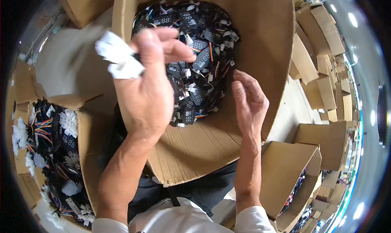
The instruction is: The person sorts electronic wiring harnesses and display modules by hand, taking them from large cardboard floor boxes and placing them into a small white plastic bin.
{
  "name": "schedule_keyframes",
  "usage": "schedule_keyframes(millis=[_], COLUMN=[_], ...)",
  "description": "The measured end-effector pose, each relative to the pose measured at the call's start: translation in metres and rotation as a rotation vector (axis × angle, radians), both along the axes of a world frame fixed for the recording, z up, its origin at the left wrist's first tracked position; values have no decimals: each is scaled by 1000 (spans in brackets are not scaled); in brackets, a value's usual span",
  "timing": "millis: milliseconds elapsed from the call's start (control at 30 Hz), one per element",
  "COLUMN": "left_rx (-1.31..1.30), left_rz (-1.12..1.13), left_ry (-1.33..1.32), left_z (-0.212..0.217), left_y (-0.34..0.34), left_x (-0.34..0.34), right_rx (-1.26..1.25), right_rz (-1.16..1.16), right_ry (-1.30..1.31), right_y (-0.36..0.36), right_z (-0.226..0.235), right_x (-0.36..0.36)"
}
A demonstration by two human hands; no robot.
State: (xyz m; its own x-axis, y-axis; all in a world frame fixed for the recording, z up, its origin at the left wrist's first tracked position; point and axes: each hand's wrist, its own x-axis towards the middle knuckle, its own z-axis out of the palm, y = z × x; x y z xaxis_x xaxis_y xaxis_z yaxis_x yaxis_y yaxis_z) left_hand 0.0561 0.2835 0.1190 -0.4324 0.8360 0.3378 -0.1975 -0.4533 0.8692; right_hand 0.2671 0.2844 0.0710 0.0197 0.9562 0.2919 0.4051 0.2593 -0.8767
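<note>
White connector bunch at the outer edge of the left hand

The bunch is seen just left of the left hand, its long axis slanted from upper left down to lower right, toward that hand. The left hand is clearly the nearer one; the bunch is well apart from the right hand. The left fingertips are pointed rightward, so the bunch is placed behind them, on the opposite side; whether it is gripped cannot be told, since the contact is hidden. The left fingers are bent and partly spread, with nothing seen pinched between the visible tips.

Below those tips, a pile of black display modules is contained in a large cardboard box. By the pile's right edge, the right fingers are loosely curved, the thumb slightly parted, nothing seen between.

Farther out, similar wired modules are packed in a carton at lower left, and stacked boxes are seen at right.
</note>
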Motion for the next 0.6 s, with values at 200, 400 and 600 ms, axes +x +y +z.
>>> schedule_keyframes(millis=[200, 400, 600], left_rx=[-100, -86, -98], left_rz=[-110, -234, -192], left_ry=[17, -212, -180], left_z=[-5, 10, 2], left_y=[-4, -2, 1], left_x=[-7, 7, 2], right_rx=[-600, -394, -334], right_rz=[346, 408, 365], right_ry=[-1003, -1043, -1169], right_y=[10, 14, 5], right_z=[-181, -338, -291], right_x=[68, 177, 124])
